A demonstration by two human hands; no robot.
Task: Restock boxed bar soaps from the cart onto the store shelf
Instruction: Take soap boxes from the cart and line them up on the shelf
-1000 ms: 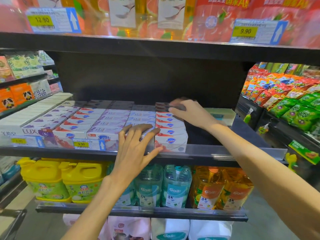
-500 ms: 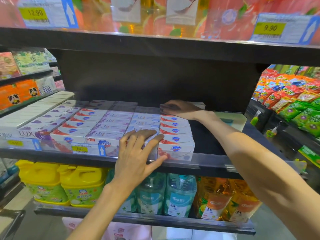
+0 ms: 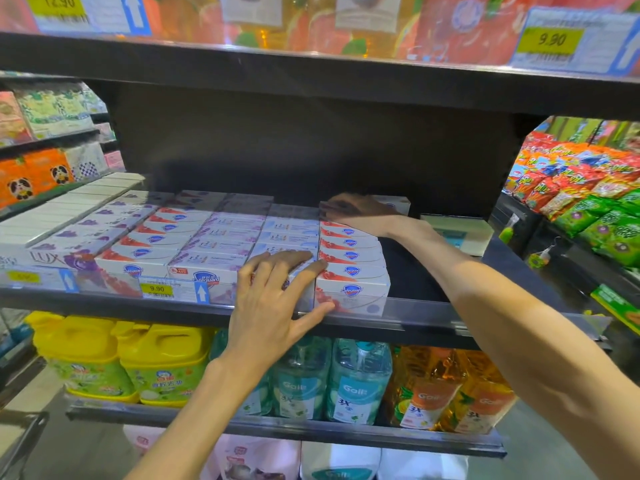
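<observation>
Rows of white boxed bar soaps (image 3: 214,244) fill the left and middle of the black store shelf (image 3: 426,327). The rightmost row of red-and-white soap boxes (image 3: 349,258) runs front to back. My left hand (image 3: 277,299) lies flat with spread fingers on the front boxes of the blue-label row, its thumb against the front red box. My right hand (image 3: 356,209) reaches deep into the shelf and rests palm down on the rear boxes of the red row; its fingertips are in shadow. The cart is out of view.
A single pale box (image 3: 457,233) lies on the shelf at the right, past a bare black gap. Yellow detergent jugs (image 3: 121,358) and clear bottles (image 3: 332,379) stand on the shelf below. Snack bags (image 3: 588,195) fill the neighbouring rack on the right.
My right hand has slid further back along the red row, into the shadow. My left hand has stayed on the front boxes. The camera has moved closer to the shelf.
</observation>
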